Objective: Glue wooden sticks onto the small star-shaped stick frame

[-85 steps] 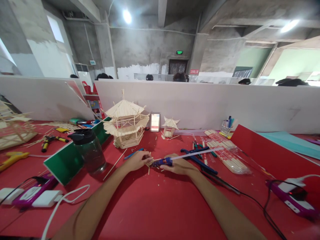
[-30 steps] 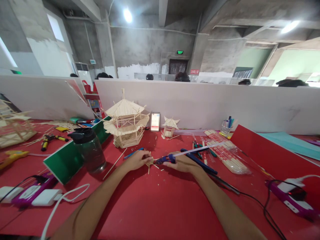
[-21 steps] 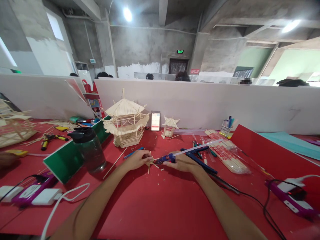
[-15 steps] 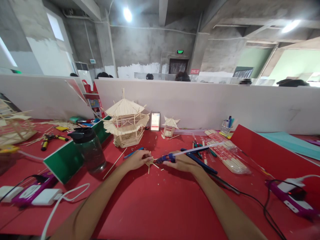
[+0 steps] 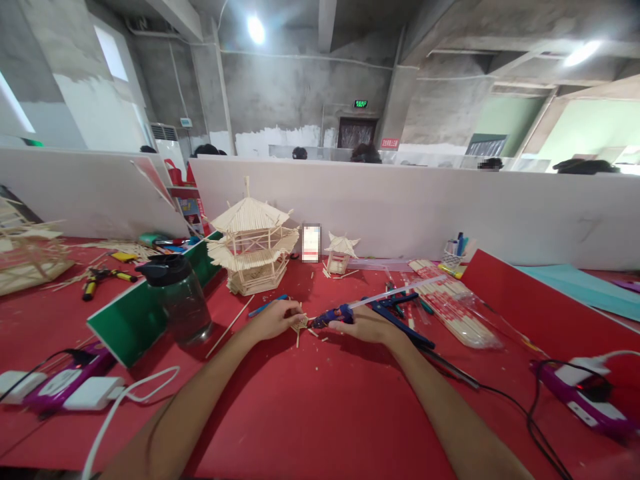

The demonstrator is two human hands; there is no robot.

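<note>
My right hand (image 5: 367, 325) is wrapped round a dark blue glue gun (image 5: 334, 316), with a long clear glue stick (image 5: 400, 291) poking out of its back end. The gun's nozzle points left, close to a small frame of wooden sticks (image 5: 300, 325) on the red table. My left hand (image 5: 279, 318) rests there with its fingertips closed on that frame. Beside the left wrist lies a blue pen-like tool (image 5: 267, 306). Past my hands stand a two-tiered stick pagoda (image 5: 253, 250) and a smaller stick pavilion (image 5: 342, 251).
A water bottle (image 5: 177, 300) and a green divider (image 5: 133, 327) stand to the left. Power strips (image 5: 67, 380) with cables sit at both sides. On the right are blue-handled cutters (image 5: 400, 320), bagged wooden sticks (image 5: 457, 310) and a red divider (image 5: 540, 300). A white partition (image 5: 400, 207) closes the back.
My right hand has shifted the glue gun slightly, and its glue stick slants a little lower and further left. The left hand stays on the stick frame. A neighbour's hand at far left has gone.
</note>
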